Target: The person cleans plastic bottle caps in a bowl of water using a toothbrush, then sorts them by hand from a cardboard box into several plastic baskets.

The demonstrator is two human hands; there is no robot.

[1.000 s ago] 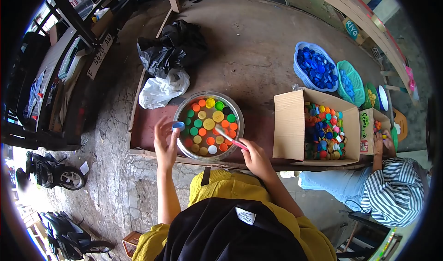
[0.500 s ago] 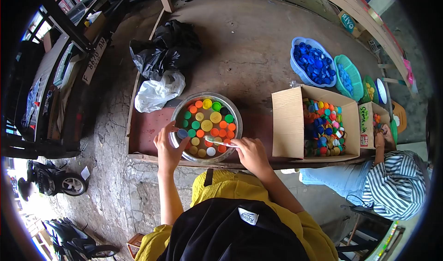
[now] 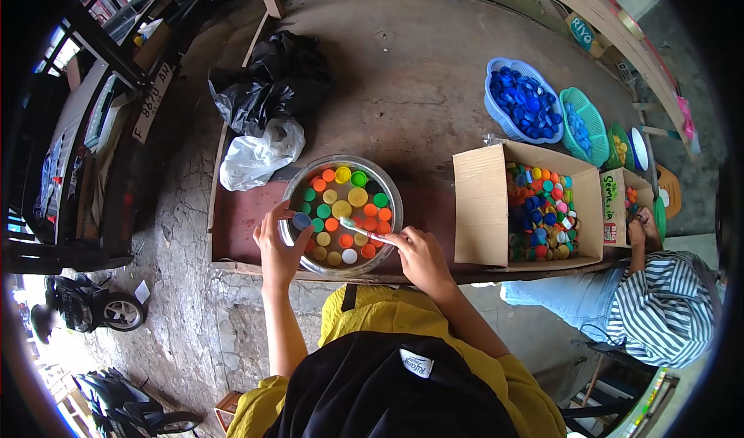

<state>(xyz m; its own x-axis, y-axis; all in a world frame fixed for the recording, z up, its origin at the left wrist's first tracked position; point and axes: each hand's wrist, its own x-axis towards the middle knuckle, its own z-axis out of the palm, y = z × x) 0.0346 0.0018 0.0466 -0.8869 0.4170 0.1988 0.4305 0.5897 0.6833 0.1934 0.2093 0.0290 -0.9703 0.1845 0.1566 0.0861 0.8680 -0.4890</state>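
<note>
Pinching a small round blue plastic cap (image 3: pixel 301 220) between thumb and fingers: left hand (image 3: pixel 277 244), at the left side of a round silver-coloured metal basin (image 3: pixel 397 205), cap just inside the rim. Right hand (image 3: pixel 422 260) grasping a slim white-and-red toothbrush (image 3: pixel 372 235) by its handle, at the basin's near-right side; bristle head out over the middle. Whether bristles meet any cap below, cannot tell. Basin sits by the near-left corner of a brown wooden table (image 3: pixel 426 58), with loose green, orange and yellow plastic caps (image 3: pixel 357 197) spread inside. Along the table's left edge, beyond the basin: crumpled white plastic bag (image 3: pixel 263 155), then crumpled black plastic bag (image 3: pixel 271 74). Near edge, right half: open brown cardboard box (image 3: pixel 479 209) of mixed caps. Toward the right edge, scalloped blue plastic basket (image 3: pixel 491 106) of dark-blue caps. Near-right corner: another person's hands (image 3: pixel 645 230) at a smaller cardboard box (image 3: pixel 614 186).
</note>
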